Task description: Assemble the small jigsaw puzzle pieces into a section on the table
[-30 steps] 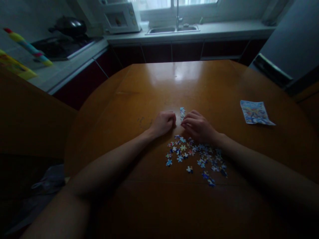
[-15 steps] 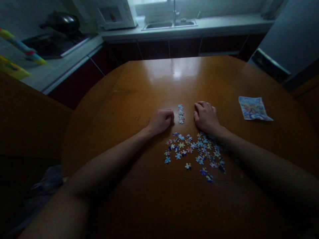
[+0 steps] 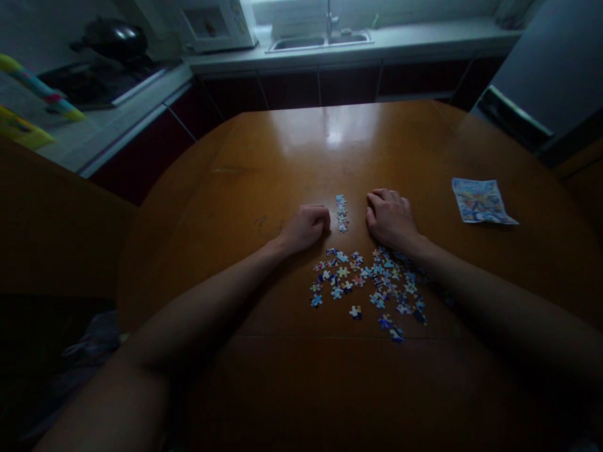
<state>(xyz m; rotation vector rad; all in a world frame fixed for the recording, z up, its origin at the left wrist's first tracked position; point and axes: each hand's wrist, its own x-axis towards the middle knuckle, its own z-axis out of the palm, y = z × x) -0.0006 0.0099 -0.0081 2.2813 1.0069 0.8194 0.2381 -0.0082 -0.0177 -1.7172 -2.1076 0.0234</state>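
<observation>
A narrow strip of joined jigsaw pieces [image 3: 342, 213] lies on the wooden table between my two hands, touched by neither. Just left of it, my left hand [image 3: 306, 226] rests on the tabletop curled into a loose fist, and nothing shows in it. My right hand [image 3: 390, 216] lies palm down to the right of the strip, fingers stretched out and slightly apart, holding nothing that I can see. Nearer to me is a scatter of loose jigsaw pieces [image 3: 386, 285]; my right wrist and forearm cover some at its right side.
A creased printed sheet [image 3: 483, 201] lies on the right of the wooden table [image 3: 282, 157]. Beyond the table's far edge are a counter with a sink [image 3: 301, 43] and a microwave [image 3: 214, 26]. A dark wok [image 3: 115, 39] stands on the stove at the left.
My right hand has moved right, off the strip of joined pieces, and flattened on the table. The left fist has stayed beside the strip. The view has shifted slightly.
</observation>
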